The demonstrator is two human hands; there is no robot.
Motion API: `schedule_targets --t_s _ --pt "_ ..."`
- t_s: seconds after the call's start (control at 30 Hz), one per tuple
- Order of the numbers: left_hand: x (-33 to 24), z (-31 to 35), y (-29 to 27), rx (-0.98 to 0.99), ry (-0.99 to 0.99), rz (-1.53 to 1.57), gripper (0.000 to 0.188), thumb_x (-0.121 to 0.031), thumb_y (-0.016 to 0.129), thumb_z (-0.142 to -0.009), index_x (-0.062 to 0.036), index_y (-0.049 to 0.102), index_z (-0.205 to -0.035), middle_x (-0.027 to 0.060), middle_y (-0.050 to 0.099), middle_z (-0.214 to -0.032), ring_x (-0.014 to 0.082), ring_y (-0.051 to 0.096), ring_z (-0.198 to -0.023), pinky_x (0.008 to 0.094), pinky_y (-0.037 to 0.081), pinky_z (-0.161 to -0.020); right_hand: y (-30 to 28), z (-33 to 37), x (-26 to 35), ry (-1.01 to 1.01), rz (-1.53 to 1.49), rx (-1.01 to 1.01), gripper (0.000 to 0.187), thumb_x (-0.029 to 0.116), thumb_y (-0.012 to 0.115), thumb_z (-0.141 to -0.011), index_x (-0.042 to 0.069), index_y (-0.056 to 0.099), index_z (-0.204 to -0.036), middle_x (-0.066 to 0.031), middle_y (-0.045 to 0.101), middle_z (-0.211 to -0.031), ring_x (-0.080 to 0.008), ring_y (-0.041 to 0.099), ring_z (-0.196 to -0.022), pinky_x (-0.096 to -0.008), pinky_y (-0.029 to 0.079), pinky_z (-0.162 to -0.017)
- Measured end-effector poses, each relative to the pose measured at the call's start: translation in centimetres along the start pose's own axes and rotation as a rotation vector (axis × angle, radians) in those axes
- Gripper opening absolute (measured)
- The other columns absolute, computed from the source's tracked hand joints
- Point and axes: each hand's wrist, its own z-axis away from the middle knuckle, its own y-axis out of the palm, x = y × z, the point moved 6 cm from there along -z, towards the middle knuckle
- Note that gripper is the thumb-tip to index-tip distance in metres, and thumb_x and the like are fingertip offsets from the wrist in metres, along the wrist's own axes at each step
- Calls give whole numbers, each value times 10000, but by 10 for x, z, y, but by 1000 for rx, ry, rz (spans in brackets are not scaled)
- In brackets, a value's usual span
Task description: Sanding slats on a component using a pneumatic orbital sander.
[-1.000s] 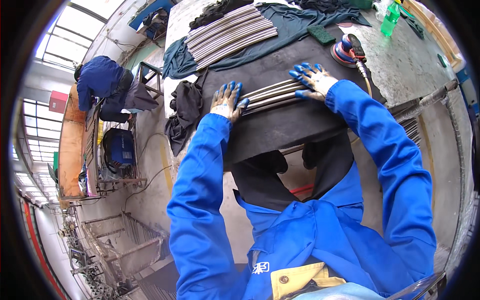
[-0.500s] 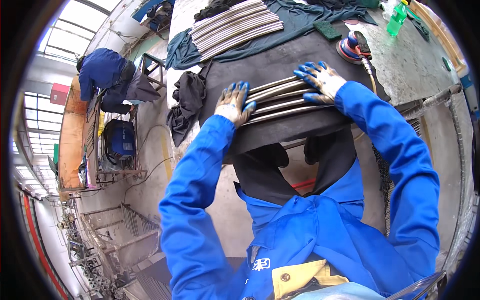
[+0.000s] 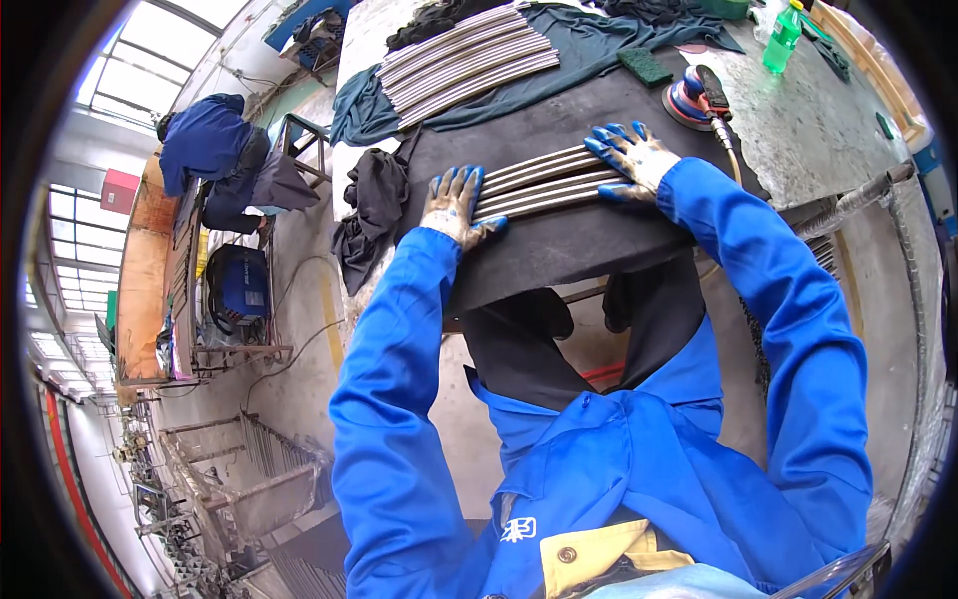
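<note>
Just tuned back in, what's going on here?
The person's gloved left hand rests at one end of a bunch of metal rods, and the right hand at the other. The bunch lies on a black mat. Beyond it, a larger row of rods lies on a dark green cloth; an orbital sander sits untouched to the right.

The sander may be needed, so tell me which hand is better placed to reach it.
The right hand, probably: it is at the right end of the metal rods, nearer the sander. The left hand is across at their left end.
</note>
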Motion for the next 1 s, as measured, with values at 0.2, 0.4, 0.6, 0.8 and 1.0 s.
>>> schedule_targets --t_s 0.2,0.4,0.6,0.8,1.0 --pt "-8 15 -8 -128 -55 187 788 -561 612 -807 -98 403 -1409 151 396 -1441 371 417 -1277 451 343 -1055 4 7 -5 7 -150 -55 676 560 459 -925 164 348 -1461 -128 318 -1515 -334 315 -1380 -508 278 -1113" --pt "17 17 -8 -442 -297 733 570 -460 524 -915 -53 509 -1313 145 528 -1314 338 518 -1173 390 393 -1016 19 17 -86 416 -1096 -553 583 489 460 -941 107 477 -1381 -124 477 -1409 -277 435 -1308 -393 321 -1104" --pt "13 25 4 -631 -480 1031 460 -356 366 -1005 -35 553 -1277 146 582 -1276 299 555 -1157 335 403 -1012 35 15 -58 539 -1492 -648 541 442 447 -945 56 557 -1308 -88 568 -1325 -219 484 -1273 -323 328 -1095" --pt "15 22 1 -614 -561 1004 474 -366 345 -1012 -32 572 -1262 136 608 -1252 289 567 -1155 326 405 -1011 33 13 -56 486 -1656 -690 558 448 438 -950 47 538 -1325 -93 553 -1346 -225 480 -1283 -317 322 -1100" --pt "20 34 5 -622 -668 969 486 -373 334 -1015 -30 589 -1246 127 631 -1231 282 576 -1154 321 412 -1006 31 1 -52 500 -1627 -647 549 430 426 -963 34 530 -1328 -110 551 -1344 -218 485 -1279 -304 317 -1105"
